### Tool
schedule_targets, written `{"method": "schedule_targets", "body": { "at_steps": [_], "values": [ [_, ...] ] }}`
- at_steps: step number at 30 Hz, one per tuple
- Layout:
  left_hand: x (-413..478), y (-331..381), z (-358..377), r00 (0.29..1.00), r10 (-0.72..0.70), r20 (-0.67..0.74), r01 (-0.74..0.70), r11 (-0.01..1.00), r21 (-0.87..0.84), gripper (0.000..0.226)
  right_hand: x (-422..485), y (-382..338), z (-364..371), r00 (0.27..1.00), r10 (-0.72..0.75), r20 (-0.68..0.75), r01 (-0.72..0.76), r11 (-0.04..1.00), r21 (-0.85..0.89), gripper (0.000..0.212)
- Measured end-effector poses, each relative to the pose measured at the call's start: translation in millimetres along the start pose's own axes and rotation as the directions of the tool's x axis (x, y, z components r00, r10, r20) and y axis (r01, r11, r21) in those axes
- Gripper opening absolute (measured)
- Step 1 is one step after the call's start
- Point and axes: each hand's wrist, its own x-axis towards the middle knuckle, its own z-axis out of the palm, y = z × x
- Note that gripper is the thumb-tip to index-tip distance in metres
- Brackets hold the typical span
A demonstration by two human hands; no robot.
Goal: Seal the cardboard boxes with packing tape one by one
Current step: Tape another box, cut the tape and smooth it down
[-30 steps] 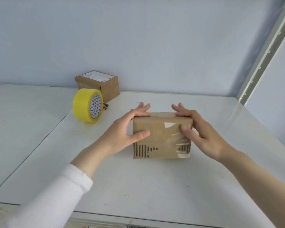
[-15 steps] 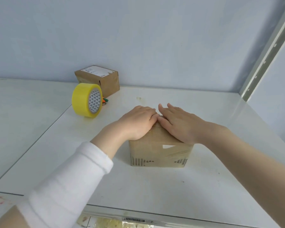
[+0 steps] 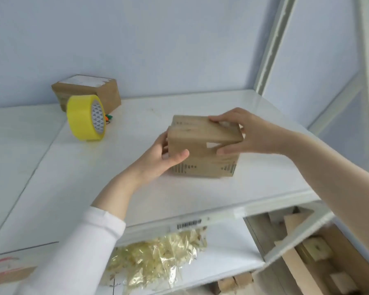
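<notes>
Box [image 3: 202, 150]: brown cardboard, mid-worktop [image 3: 136, 205], toward the right side. Flaps down, top closed. The near face carries a row of dark printed marks along its lower edge and a pale patch near the upper right. Frame is motion-blurred here, so I cannot tell whether the base touches the worktop or sits just above it.

Left hand [image 3: 164, 157]: gripping the box's left side. The thumb lies across the near face and the fingers wrap behind the left edge. White sleeve [image 3: 77, 248] on that forearm.

Right hand [image 3: 248, 135]: gripping the box's upper right corner. Fingers are over the top and the thumb is pressed on the near face just beside the pale patch. Forearm bare.

Tape roll [image 3: 84, 122]: yellow, standing on edge at back left, well apart from the held box. Core has a triangle pattern.

Second box [image 3: 90, 92]: closed, white label on top, against the wall just behind the roll. A small orange-and-green item [image 3: 108, 117] lies beside the roll; too small to identify.

Front edge of the worktop has a barcode label [image 3: 189, 224]. The lower shelf [image 3: 228, 248] holds crumpled clear plastic [image 3: 158, 258]. Cardboard pieces [image 3: 311, 250] are at lower right, beyond the frame.
</notes>
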Motion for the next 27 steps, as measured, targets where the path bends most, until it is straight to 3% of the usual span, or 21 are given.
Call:
{"method": "schedule_targets", "body": {
  "at_steps": [4,10,17,21,25,27],
  "values": [
    [8,20,31,0.991,0.129,-0.02,-0.129,0.992,0.012,0.084,-66,3,-17,0.98,0.141,-0.139,-0.125,0.985,0.118,0.066],
    [21,51,128,0.954,0.262,0.147,-0.254,0.964,-0.071,0.064,-195,12,-51,0.885,0.313,-0.344,-0.272,0.948,0.163,0.076],
    [32,96,296,0.863,0.367,0.346,-0.324,0.929,-0.177,0.059,-350,61,-86,0.702,0.54,-0.465,-0.431,0.841,0.327,0.071],
    [37,106,407,0.778,0.332,0.534,-0.264,0.943,-0.202,0.057,-447,107,-83,0.588,0.673,-0.448,-0.47,0.735,0.488,0.062],
    [44,92,496,0.677,0.232,0.698,-0.169,0.973,-0.159,0.053,-515,151,-60,0.513,0.802,-0.307,-0.515,0.573,0.637,0.055],
    [47,82,530,0.626,0.17,0.761,-0.118,0.985,-0.124,0.048,-535,173,-47,0.453,0.851,-0.267,-0.52,0.495,0.696,0.061]
  ]
}}
